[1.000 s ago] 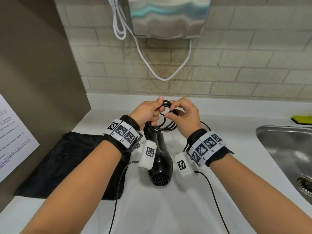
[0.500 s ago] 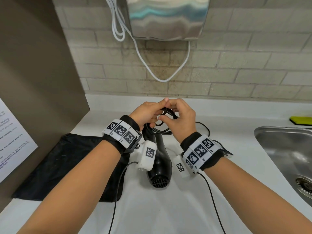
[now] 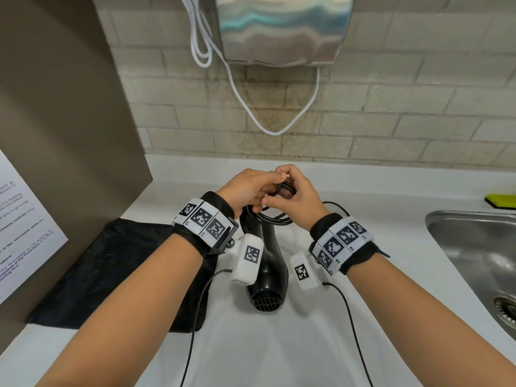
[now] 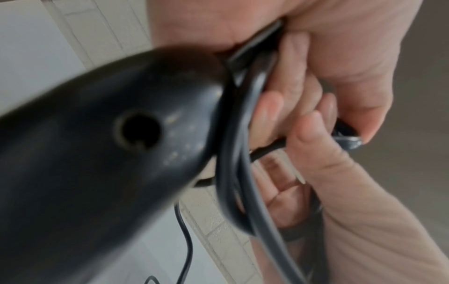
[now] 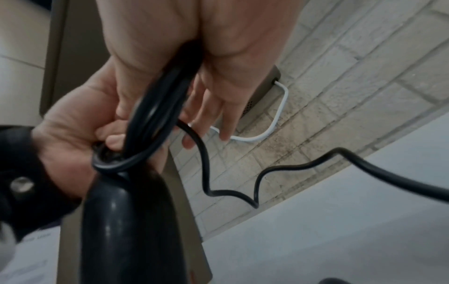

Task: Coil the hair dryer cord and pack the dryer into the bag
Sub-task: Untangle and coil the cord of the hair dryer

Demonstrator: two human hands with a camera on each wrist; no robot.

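Glossy black hair dryer; black cord bunched in loops, both hands.

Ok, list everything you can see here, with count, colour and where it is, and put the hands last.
hair dryer: one, black, lying on the counter between the wrists
cord: one, black, loops gathered in both hands, a loose stretch trailing on the counter
bag: one, black, flat on the counter at left
counter: one, white
sink: one, steel, right
sponge: one, yellow-green, behind the sink
wall dryer: one, steel, white cable below
left hand: grips the cord loops
right hand: grips the cord loops
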